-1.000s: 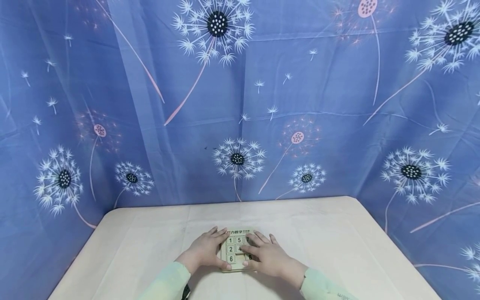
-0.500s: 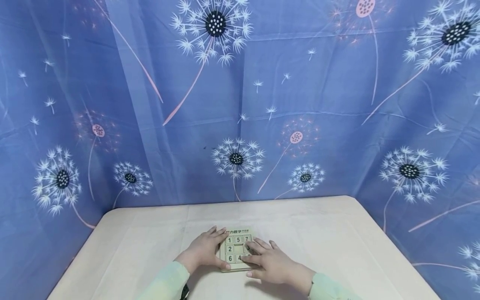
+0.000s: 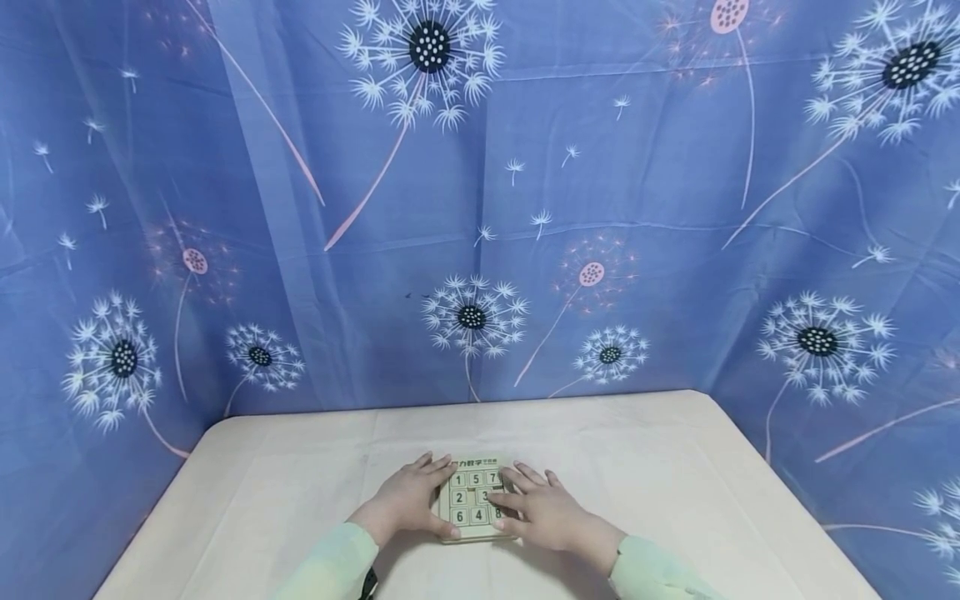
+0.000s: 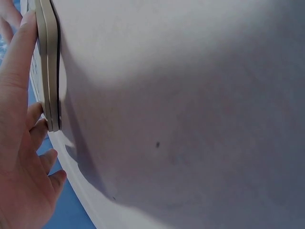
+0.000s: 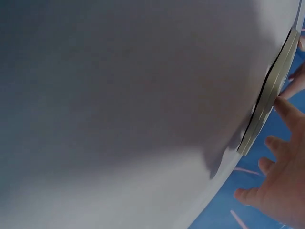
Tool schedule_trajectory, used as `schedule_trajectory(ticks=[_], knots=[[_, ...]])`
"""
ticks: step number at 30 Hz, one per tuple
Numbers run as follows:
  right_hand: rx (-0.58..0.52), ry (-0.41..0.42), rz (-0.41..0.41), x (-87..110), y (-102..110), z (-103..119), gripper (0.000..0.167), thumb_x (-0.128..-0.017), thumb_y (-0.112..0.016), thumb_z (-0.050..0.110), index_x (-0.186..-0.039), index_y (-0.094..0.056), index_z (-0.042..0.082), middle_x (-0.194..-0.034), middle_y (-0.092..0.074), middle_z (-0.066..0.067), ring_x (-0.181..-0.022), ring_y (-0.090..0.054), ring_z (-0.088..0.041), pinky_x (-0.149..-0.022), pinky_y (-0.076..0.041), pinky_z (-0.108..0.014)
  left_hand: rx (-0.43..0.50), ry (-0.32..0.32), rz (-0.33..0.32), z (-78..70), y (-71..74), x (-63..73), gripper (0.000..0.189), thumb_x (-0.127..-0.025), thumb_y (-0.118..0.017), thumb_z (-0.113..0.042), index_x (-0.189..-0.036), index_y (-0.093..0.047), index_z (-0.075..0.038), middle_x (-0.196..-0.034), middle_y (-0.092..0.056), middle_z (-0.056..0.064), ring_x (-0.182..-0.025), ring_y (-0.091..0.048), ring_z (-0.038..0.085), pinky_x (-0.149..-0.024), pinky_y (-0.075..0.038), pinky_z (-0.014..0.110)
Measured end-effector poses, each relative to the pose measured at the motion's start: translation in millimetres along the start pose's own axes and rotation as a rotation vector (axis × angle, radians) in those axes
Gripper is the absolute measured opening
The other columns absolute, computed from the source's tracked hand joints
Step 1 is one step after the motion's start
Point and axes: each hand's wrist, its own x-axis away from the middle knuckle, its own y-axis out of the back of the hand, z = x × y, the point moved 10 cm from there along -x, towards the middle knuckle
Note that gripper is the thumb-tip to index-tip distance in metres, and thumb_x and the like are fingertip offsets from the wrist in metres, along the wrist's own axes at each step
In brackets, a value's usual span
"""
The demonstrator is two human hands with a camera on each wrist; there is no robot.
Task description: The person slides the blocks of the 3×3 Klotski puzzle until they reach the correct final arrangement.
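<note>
A flat sliding number puzzle (image 3: 471,536) lies on the table, with dark lettering along its far edge. Its rows read 1 5 7, then 2 and 3, then 6 4 8. The 3 tile (image 3: 482,497) sits between the middle and right columns, with a gap on its left. My left hand (image 3: 411,498) grips the board's left side, thumb at the near corner and fingers at the far one. My right hand (image 3: 553,512) has its index fingertip on the 3 tile and its thumb by the 8. In the left wrist view, the puzzle's edge (image 4: 50,71) shows two layers.
The pale table (image 3: 300,467) has rounded far corners. Behind it and at both sides hangs a blue curtain (image 3: 375,333) printed with dandelions. Light green sleeves (image 3: 330,558) cover both forearms.
The 4 tile has slid down from the middle into the bottom row under my right hand. Then the 3 tile has moved left toward the centre. My left hand stays on the board.
</note>
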Motion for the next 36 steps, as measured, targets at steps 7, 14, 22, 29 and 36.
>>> schedule_trajectory(ticks=[7, 14, 22, 29, 36], knots=[[-0.027, -0.007, 0.009, -10.0, -2, 7, 0.053, -0.100, -0.053, 0.057, -0.142, -0.062, 0.026, -0.164, -0.042, -0.012, -0.153, -0.035, -0.043, -0.118, -0.030, -0.078, -0.008, -0.017, -0.015, -1.2, 0.5, -0.2, 0.104, -0.067, -0.087, -0.062, -0.150, -0.052, -0.009, -0.161, -0.047, 0.008, -0.151, -0.039, 0.043, -0.121, -0.039, 0.062], [-0.037, -0.087, -0.018, -16.9, 4, -13, 0.055, -0.103, -0.049, 0.055, -0.144, -0.060, 0.019, -0.164, -0.040, -0.015, -0.154, -0.033, -0.044, -0.117, -0.026, -0.081, 0.008, -0.017, -0.018, -1.3, 0.6, 0.7, 0.104, -0.067, -0.088, -0.061, -0.150, -0.052, -0.009, -0.161, -0.047, 0.008, -0.151, -0.038, 0.043, -0.122, -0.038, 0.063], [-0.007, -0.065, -0.016, -10.7, 6, -16, 0.054, -0.103, -0.050, 0.054, -0.142, -0.062, 0.019, -0.162, -0.043, -0.017, -0.152, -0.035, -0.047, -0.115, -0.028, -0.082, 0.003, -0.002, -0.012, -0.6, -0.2, 0.1, 0.105, -0.067, -0.088, -0.062, -0.150, -0.052, -0.010, -0.161, -0.047, 0.007, -0.152, -0.038, 0.041, -0.122, -0.038, 0.061], [0.012, 0.002, -0.013, 3.8, 7, -5, 0.053, -0.100, -0.054, 0.056, -0.138, -0.065, 0.021, -0.161, -0.046, -0.014, -0.151, -0.037, -0.046, -0.114, -0.031, -0.081, -0.007, 0.015, 0.000, 1.0, -0.6, -0.8, 0.105, -0.067, -0.087, -0.064, -0.151, -0.051, -0.012, -0.162, -0.046, 0.005, -0.153, -0.037, 0.039, -0.124, -0.037, 0.059], [-0.018, -0.011, -0.028, -8.9, 10, 0, 0.053, -0.102, -0.053, 0.052, -0.143, -0.061, 0.018, -0.162, -0.043, -0.017, -0.151, -0.036, -0.047, -0.115, -0.031, -0.081, -0.022, 0.004, -0.011, -0.6, 1.0, 0.8, 0.104, -0.067, -0.087, -0.063, -0.150, -0.052, -0.011, -0.161, -0.047, 0.006, -0.152, -0.038, 0.041, -0.123, -0.038, 0.060]])
